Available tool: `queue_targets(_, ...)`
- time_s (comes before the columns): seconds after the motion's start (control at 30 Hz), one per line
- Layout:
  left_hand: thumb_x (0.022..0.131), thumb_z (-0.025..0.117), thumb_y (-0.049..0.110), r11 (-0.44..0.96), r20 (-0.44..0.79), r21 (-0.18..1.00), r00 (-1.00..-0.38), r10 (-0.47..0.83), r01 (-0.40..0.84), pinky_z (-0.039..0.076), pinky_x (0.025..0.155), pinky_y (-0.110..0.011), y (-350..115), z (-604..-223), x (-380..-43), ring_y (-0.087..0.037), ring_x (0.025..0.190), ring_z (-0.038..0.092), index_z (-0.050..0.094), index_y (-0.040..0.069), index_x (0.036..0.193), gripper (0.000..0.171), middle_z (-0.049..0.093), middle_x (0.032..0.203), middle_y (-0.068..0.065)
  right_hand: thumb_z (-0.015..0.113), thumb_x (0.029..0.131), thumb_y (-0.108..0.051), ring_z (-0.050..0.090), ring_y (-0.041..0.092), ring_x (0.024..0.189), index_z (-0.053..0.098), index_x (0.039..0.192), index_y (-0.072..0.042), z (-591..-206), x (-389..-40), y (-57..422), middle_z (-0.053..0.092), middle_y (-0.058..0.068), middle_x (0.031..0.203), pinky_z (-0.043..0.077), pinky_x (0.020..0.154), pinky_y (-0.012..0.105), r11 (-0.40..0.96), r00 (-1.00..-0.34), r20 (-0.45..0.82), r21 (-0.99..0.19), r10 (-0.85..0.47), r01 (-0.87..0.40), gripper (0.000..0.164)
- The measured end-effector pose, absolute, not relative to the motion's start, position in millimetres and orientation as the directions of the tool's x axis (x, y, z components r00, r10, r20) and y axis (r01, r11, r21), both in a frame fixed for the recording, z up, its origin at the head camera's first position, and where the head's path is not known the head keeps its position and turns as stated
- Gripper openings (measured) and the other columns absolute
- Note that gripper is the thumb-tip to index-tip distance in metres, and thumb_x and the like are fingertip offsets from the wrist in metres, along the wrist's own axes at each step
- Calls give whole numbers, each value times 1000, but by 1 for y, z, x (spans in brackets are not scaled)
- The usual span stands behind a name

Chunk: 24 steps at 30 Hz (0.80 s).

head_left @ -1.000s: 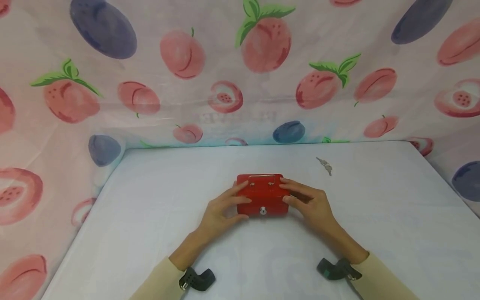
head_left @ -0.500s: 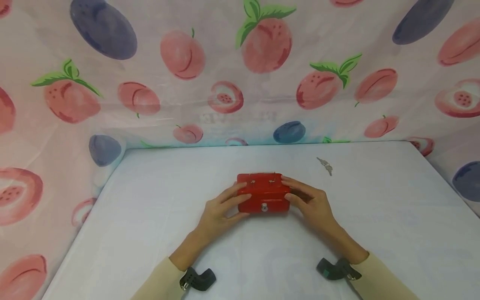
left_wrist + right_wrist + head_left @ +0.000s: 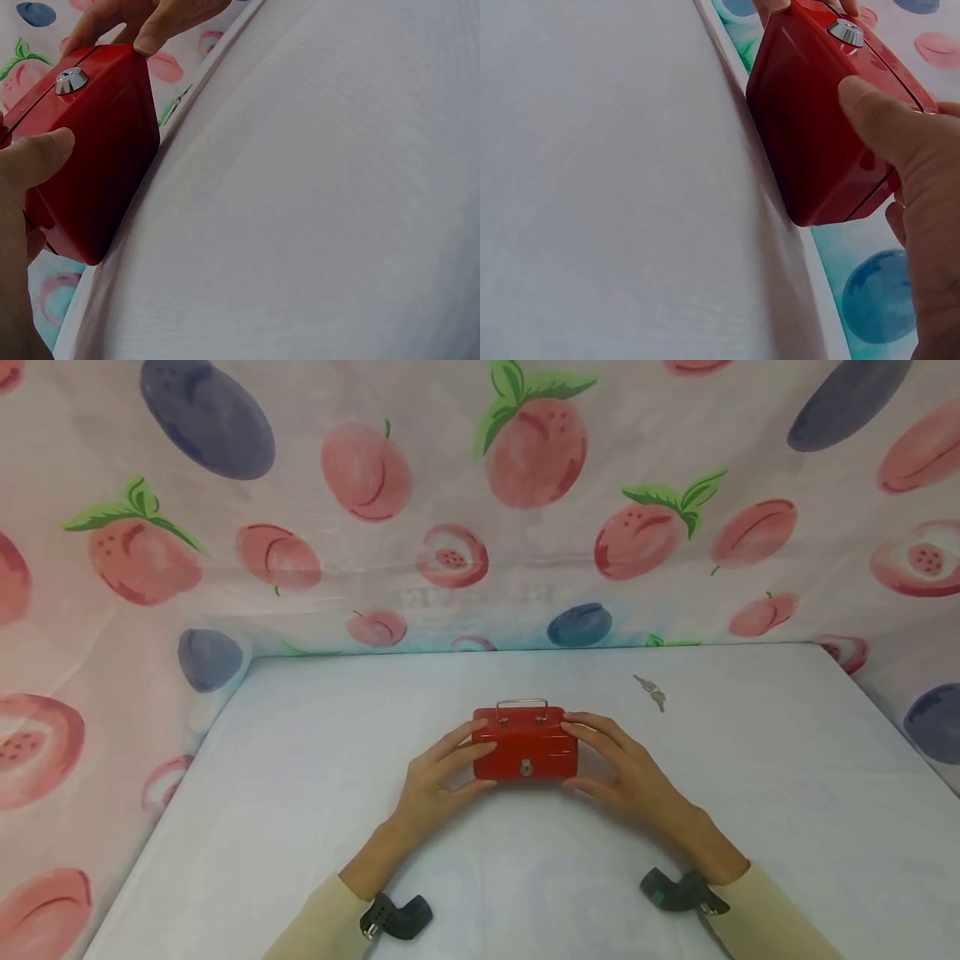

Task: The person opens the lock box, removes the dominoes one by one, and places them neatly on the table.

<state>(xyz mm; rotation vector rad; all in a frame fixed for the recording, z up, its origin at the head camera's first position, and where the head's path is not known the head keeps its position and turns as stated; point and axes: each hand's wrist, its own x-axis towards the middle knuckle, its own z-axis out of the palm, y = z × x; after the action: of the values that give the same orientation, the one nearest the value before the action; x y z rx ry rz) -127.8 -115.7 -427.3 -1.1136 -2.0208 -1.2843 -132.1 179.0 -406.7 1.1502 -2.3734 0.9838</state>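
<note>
Gripping the box (image 3: 517,743) at both ends with left hand (image 3: 431,787) and right hand (image 3: 637,781), with fingers across the top and thumbs at the front. Held between both, over the table (image 3: 480,885); cannot tell whether fully resting there. Probably stiff, fairly light, hard to break, but slick on glossy red paint. Best taken by the ends, leaving the lock (image 3: 527,768) bare, or one-handed by the raised handle (image 3: 522,701), just past the fingertips, though likely to swing. Farther, beyond right hand, well apart: keys (image 3: 657,697).
</note>
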Motion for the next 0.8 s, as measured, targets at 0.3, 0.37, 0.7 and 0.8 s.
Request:
queue_targets(0.3,73,80,1,258,766,459,-526,371,850,49,87,-49,-116,-424,-131,-34,126,47,61,7,125,56,50,135,-20,83,70,-4,45,27,127,47,138,-1,-410,-138,175,47,15,138,37,100,22,366,-538,642,-395,-546,-843,77)
queue_targets(0.37,72,81,0,255,766,463,-528,367,849,50,86,-48,-116,-424,-132,-33,125,47,61,6,125,57,49,136,-20,84,64,2,45,27,127,46,138,-1,-409,-139,174,47,14,138,37,100,22,373,-547,639,-401,-541,-837,83)
queue_targets(0.7,71,80,-4,213,771,500,-544,331,839,49,86,-50,-113,-421,-134,-35,127,45,63,2,124,55,49,135,-20,79,80,-14,45,27,126,47,138,0,-403,-141,173,47,15,137,39,98,21,362,-554,648,-420,-522,-832,68)
queue_targets(0.8,76,79,2,234,768,498,-551,327,835,48,89,-46,-113,-419,-135,-33,128,45,63,2,124,50,50,136,-17,68,89,-28,45,29,125,48,136,3,-403,-144,171,47,18,136,39,98,21,344,-530,670,-403,-520,-848,59)
